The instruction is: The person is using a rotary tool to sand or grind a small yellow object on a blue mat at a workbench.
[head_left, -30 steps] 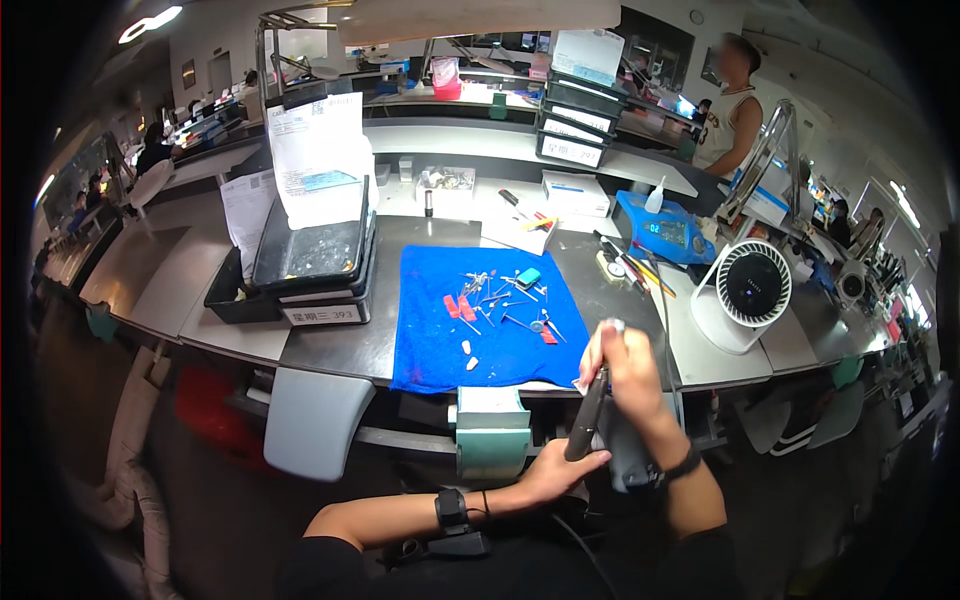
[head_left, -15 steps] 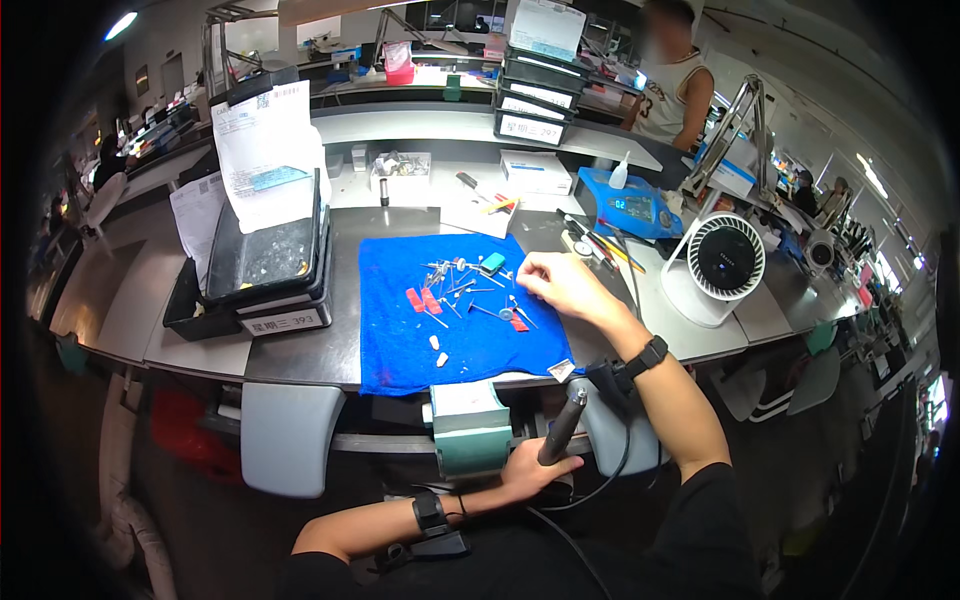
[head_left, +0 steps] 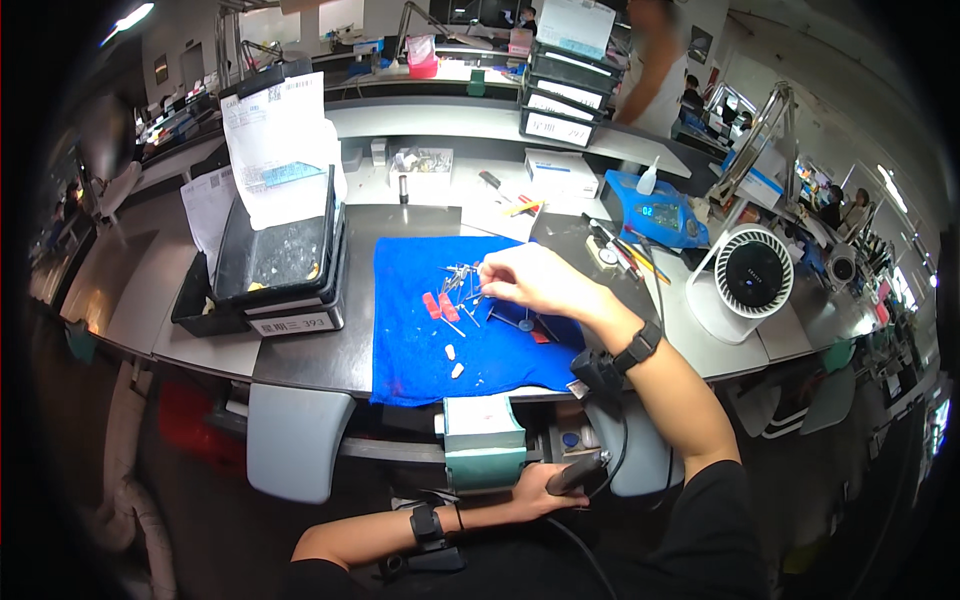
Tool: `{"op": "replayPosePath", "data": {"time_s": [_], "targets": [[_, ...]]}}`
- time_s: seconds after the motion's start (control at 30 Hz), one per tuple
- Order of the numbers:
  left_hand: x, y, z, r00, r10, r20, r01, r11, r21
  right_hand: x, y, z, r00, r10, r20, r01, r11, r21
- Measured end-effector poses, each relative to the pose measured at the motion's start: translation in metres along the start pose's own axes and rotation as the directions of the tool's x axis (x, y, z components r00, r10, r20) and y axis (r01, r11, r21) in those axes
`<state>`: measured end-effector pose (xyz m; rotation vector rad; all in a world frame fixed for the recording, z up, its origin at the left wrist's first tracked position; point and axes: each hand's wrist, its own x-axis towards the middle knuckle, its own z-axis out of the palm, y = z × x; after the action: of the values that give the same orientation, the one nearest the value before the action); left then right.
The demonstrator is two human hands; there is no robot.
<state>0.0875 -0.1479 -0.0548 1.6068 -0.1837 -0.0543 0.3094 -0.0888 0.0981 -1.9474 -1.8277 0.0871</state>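
Observation:
My left hand, low in front of the bench, is wrapped round a dark rotary handpiece with a metal tip and a trailing cord. Over a blue cloth my right hand is closed, its fingertips pressed together at a pile of small rotary burs. Whether something sits between those fingertips is hidden. Beside the pile lie red strips, and a bur with a round disc head rests below the hand. Two small tooth-shaped pieces lie nearer the cloth's front edge.
Stacked black trays with papers stand at left. A blue control unit and a white fan are at right, pens between. A green-and-white bench block juts from the front edge. A person stands beyond the bench.
My right hand has moved left from the cloth's right edge onto the burs, now covering the green piece's former place. The handpiece in my left hand has tipped from upright toward level. The view has shifted slightly.

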Motion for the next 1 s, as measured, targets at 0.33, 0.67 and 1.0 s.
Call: {"op": "replayPosePath", "data": {"time_s": [0.33, 0.67, 1.0], "targets": [[0.007, -0.001, 0.001, 0.997, 0.013, -0.079, -0.013, 1.0, 0.007, 0.003, -0.033, 0.048, 0.997, -0.047, -0.057, 0.005, 0.81, -0.586], [0.004, -0.007, 0.005, 0.972, -0.063, -0.227, 0.062, 0.998, -0.01, -0.022, -0.045, 0.008, 0.972, 0.057, -0.228, 0.001, 0.969, 0.247], [0.006, -0.005, 0.006, 0.94, -0.106, -0.323, 0.096, 0.994, -0.046, -0.148, -0.081, -0.006, 0.877, 0.387, -0.284, 0.029, 0.547, 0.837]]}}
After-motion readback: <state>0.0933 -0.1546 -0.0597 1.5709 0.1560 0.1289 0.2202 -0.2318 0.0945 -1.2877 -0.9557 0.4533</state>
